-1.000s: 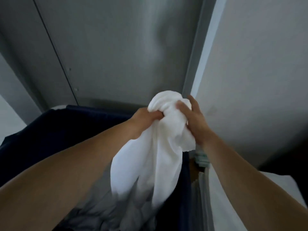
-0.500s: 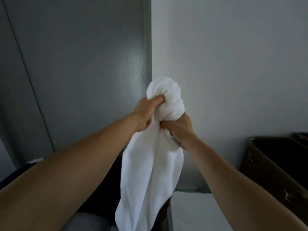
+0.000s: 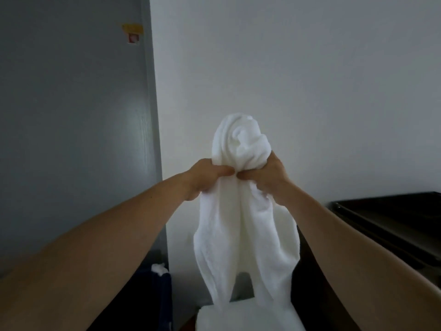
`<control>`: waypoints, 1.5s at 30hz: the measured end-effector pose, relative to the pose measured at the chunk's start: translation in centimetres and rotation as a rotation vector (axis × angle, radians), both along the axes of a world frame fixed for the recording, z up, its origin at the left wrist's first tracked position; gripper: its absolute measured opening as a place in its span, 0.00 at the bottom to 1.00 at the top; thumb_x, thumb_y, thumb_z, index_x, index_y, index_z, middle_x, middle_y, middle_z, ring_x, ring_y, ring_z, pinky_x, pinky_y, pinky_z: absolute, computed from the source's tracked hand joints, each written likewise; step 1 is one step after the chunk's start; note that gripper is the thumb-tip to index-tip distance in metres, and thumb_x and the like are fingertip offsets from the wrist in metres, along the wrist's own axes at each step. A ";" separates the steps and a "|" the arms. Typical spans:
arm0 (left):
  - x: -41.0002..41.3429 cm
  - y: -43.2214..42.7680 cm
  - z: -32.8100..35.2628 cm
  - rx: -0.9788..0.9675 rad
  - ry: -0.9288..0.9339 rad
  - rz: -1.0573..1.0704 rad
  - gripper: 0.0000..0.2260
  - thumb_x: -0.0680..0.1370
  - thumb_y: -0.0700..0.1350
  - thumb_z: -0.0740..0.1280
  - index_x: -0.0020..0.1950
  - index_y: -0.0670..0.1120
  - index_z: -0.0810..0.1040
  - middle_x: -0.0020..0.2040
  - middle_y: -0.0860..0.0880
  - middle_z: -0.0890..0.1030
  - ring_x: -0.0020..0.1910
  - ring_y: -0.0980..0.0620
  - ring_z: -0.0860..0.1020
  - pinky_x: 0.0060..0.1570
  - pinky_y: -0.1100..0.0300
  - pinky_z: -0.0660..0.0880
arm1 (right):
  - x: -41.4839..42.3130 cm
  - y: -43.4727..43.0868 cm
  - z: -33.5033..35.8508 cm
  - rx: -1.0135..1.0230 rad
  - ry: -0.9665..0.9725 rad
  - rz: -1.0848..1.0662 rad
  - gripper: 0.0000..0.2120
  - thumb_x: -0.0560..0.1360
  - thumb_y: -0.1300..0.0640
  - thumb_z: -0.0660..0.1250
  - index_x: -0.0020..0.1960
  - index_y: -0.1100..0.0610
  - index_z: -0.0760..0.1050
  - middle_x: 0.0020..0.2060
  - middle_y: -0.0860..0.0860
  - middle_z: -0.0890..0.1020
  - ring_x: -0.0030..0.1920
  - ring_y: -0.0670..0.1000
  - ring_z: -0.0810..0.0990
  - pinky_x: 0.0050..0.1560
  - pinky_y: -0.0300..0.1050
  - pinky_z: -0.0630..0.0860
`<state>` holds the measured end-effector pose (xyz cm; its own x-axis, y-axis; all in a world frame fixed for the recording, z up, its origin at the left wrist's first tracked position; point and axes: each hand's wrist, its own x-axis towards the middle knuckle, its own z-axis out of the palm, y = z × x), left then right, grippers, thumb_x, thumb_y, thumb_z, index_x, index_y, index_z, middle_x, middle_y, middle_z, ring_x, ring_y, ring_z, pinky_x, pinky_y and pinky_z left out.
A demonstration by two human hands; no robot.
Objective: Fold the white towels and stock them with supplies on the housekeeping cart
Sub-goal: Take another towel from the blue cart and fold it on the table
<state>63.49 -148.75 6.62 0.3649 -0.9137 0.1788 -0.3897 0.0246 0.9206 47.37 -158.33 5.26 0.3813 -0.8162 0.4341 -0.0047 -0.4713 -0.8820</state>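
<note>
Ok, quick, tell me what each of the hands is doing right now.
Left hand: closed, gripping the bunched white terry towel.
Right hand: closed, gripping the same towel just below its bunched top.

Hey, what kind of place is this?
Probably a hotel housekeeping area: a bunched white towel held up, a plain grey door at left, and what looks like a dark cart at right.

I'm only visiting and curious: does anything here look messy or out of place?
Only the white towel: it is bunched into a crumpled wad above the left hand and right hand, which grip it side by side, the rest hanging in uneven folds. Not folded yet, otherwise nothing stands out.
</note>
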 end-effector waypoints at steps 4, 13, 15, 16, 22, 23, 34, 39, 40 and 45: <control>-2.8 -2.3 -3.0 0.035 0.147 0.159 0.14 0.72 0.41 0.73 0.57 0.39 0.79 0.51 0.42 0.83 0.48 0.41 0.82 0.50 0.49 0.80 | -4.3 -3.0 -5.4 0.205 0.093 0.051 0.24 0.62 0.64 0.80 0.55 0.55 0.77 0.42 0.52 0.81 0.34 0.51 0.78 0.25 0.40 0.69; -7.6 -3.3 -7.1 0.221 0.122 -0.005 0.05 0.67 0.43 0.70 0.42 0.46 0.79 0.43 0.43 0.80 0.41 0.46 0.78 0.43 0.51 0.77 | -9.7 -8.4 -8.5 0.482 -0.112 0.124 0.19 0.71 0.75 0.52 0.33 0.54 0.69 0.28 0.51 0.71 0.30 0.50 0.69 0.30 0.43 0.67; -7.7 -2.9 -8.3 0.219 0.074 0.032 0.07 0.73 0.43 0.69 0.50 0.45 0.79 0.49 0.44 0.83 0.46 0.46 0.80 0.49 0.49 0.79 | -9.5 -8.5 -8.4 0.436 -0.046 0.137 0.18 0.73 0.73 0.54 0.35 0.53 0.72 0.29 0.50 0.73 0.30 0.50 0.70 0.30 0.43 0.69; -7.6 -2.7 -8.6 0.183 0.020 0.102 0.05 0.75 0.43 0.67 0.50 0.46 0.79 0.50 0.45 0.82 0.46 0.47 0.80 0.47 0.51 0.78 | -9.3 -8.4 -8.4 0.427 -0.036 0.162 0.17 0.74 0.72 0.55 0.38 0.54 0.74 0.30 0.50 0.75 0.31 0.50 0.72 0.31 0.43 0.71; -6.1 0.1 -7.2 0.459 -0.306 0.110 0.13 0.76 0.54 0.70 0.58 0.52 0.75 0.60 0.51 0.78 0.55 0.51 0.77 0.49 0.55 0.76 | -8.0 -6.9 -6.5 0.305 -0.017 0.358 0.17 0.73 0.72 0.59 0.43 0.52 0.79 0.34 0.49 0.79 0.30 0.46 0.75 0.33 0.42 0.73; -6.3 0.4 -6.9 0.522 -0.371 0.061 0.23 0.73 0.57 0.73 0.65 0.52 0.72 0.67 0.51 0.74 0.62 0.50 0.74 0.57 0.54 0.74 | -7.9 -6.5 -5.8 0.264 -0.008 0.382 0.18 0.71 0.71 0.59 0.41 0.51 0.80 0.32 0.48 0.79 0.30 0.46 0.75 0.32 0.42 0.72; -10.0 -2.9 -4.4 -0.061 -0.340 0.144 0.15 0.81 0.48 0.66 0.39 0.40 0.72 0.36 0.49 0.71 0.35 0.50 0.68 0.36 0.57 0.65 | -9.9 -6.3 -7.5 0.119 0.236 0.396 0.12 0.73 0.60 0.76 0.55 0.55 0.80 0.47 0.55 0.86 0.46 0.55 0.85 0.46 0.52 0.83; -8.5 -3.6 -1.2 -0.324 -0.152 0.390 0.12 0.80 0.47 0.63 0.38 0.45 0.69 0.35 0.48 0.71 0.35 0.48 0.69 0.35 0.54 0.66 | -10.7 -6.4 -10.7 0.241 0.335 0.370 0.16 0.74 0.49 0.75 0.56 0.58 0.82 0.50 0.53 0.87 0.50 0.55 0.86 0.60 0.57 0.79; -8.0 -3.6 -1.3 -0.315 -0.193 0.435 0.12 0.80 0.47 0.63 0.38 0.45 0.69 0.35 0.48 0.71 0.34 0.48 0.69 0.34 0.55 0.67 | -10.8 -6.8 -10.3 0.239 0.280 0.322 0.14 0.75 0.50 0.74 0.55 0.58 0.82 0.49 0.54 0.87 0.49 0.56 0.86 0.59 0.59 0.80; -6.8 -2.1 -4.3 0.295 -0.372 0.072 0.11 0.74 0.45 0.72 0.51 0.45 0.73 0.49 0.47 0.77 0.46 0.49 0.77 0.43 0.56 0.76 | -10.5 -7.2 -3.0 -0.057 0.088 0.227 0.07 0.73 0.57 0.76 0.44 0.53 0.77 0.40 0.53 0.82 0.40 0.50 0.81 0.45 0.47 0.79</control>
